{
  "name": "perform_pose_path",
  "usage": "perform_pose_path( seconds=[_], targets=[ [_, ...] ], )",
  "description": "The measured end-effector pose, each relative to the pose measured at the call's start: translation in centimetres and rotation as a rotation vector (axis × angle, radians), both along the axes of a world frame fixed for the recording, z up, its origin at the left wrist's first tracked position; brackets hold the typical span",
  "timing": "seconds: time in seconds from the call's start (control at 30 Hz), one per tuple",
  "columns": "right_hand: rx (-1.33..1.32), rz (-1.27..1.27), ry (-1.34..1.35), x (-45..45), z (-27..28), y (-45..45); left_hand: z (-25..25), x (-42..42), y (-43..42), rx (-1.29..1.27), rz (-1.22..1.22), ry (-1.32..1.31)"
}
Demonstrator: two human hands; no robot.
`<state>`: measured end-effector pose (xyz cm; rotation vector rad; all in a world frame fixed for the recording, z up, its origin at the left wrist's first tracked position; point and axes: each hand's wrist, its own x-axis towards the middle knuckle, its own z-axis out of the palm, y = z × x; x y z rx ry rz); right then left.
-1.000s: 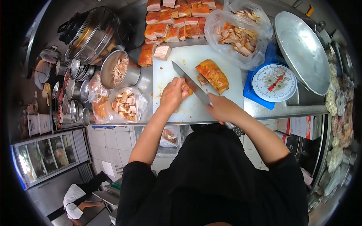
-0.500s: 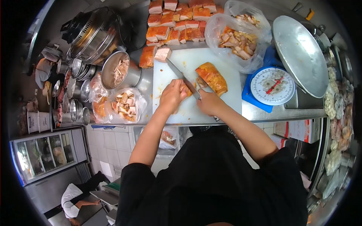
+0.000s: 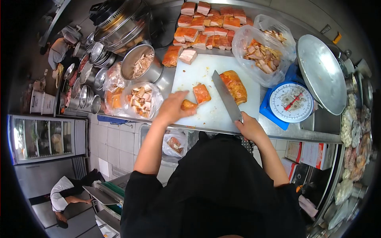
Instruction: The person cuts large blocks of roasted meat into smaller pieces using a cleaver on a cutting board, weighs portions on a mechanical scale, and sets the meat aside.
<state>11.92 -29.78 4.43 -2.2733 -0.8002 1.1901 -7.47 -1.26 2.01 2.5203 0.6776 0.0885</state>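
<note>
My right hand (image 3: 249,127) is closed round the handle of a large knife (image 3: 228,97), whose blade lies over the white cutting board (image 3: 184,75), just left of a big browned piece of meat (image 3: 235,87). My left hand (image 3: 175,107), fingers spread, is at the board's left side, beside a small piece of meat (image 3: 188,105). Another reddish piece (image 3: 201,93) lies just right of that one. A pale-sided block (image 3: 188,56) rests at the board's top left corner.
Rows of roasted meat blocks (image 3: 210,27) sit behind the board. Bagged meat (image 3: 262,55) and a blue scale (image 3: 291,102) are at the right. A metal pot (image 3: 139,65) and a bag of chunks (image 3: 141,99) stand left. Another person (image 3: 65,194) is at lower left.
The knife and my right hand have moved away from the small meat toward the large piece. My left hand has opened off the meat, which now shows as two pieces. The view has shifted.
</note>
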Motion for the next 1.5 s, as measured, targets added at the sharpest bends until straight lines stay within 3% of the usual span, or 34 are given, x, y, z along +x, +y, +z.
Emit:
perform_pose_path(
  seconds=[0.07,0.13,0.2,0.33,0.4,0.43,0.5,0.6,0.77,0.97,1.07,1.13,1.23,1.33,1.4,1.47,1.5],
  targets=[
    [0.018,0.004,-0.018,0.0,-0.5,-0.2,-1.0,-1.2,-1.3,0.188,-0.218,-0.07],
    [0.035,0.004,-0.041,-0.1,-0.4,-0.3,-1.9,-1.7,-1.3,0.164,-0.16,-0.087],
    [0.023,0.003,-0.05,-0.3,0.0,-0.1,-2.3,-1.9,-1.4,0.127,0.202,-0.029],
    [0.019,0.041,-0.056,-0.3,0.2,0.3,-2.4,0.2,-2.1,0.103,0.354,-0.058],
    [-0.014,0.047,-0.074,-0.5,0.5,0.4,-2.1,2.3,-3.1,-0.048,0.441,0.012],
    [-0.013,0.046,-0.08,-0.6,-0.1,0.3,-3.6,2.7,-3.3,0.009,0.439,-0.077],
    [0.079,0.193,-0.351,-1.2,-1.5,0.4,-5.1,3.2,-3.1,-0.058,0.469,-0.116],
    [-0.038,0.242,-0.362,-2.6,-0.4,0.9,-5.6,3.6,-2.8,-0.132,0.513,-0.174],
    [-0.012,0.241,-0.371,-2.7,-0.4,0.8,-4.7,4.1,-2.4,-0.115,0.529,-0.138],
    [-0.007,0.251,-0.361,-2.4,-0.5,0.7,-5.8,4.1,-0.9,-0.199,0.548,-0.352],
    [-0.002,0.247,-0.347,-2.2,-0.8,0.6,-5.3,4.4,-1.1,-0.119,0.495,-0.225],
    [0.0,0.231,-0.345,-2.0,-0.8,0.5,-2.8,5.6,-3.6,0.137,0.503,-0.115],
    [0.001,0.212,-0.309,-1.7,-0.7,0.1,-0.6,8.8,-6.5,0.126,0.452,0.111],
    [0.038,0.105,-0.178,-0.8,-0.9,-0.4,-1.9,10.7,-6.5,0.203,0.412,0.19],
    [0.045,-0.038,0.065,-0.5,0.0,-0.9,-1.7,11.3,-5.6,0.173,0.385,0.247],
    [0.049,-0.051,0.086,-0.5,0.0,-1.5,-1.0,10.4,-4.0,0.173,0.017,0.216],
    [0.054,-0.06,0.104,-0.4,-0.1,-1.8,-1.1,10.0,-3.0,0.175,0.009,0.216]
  ],
)
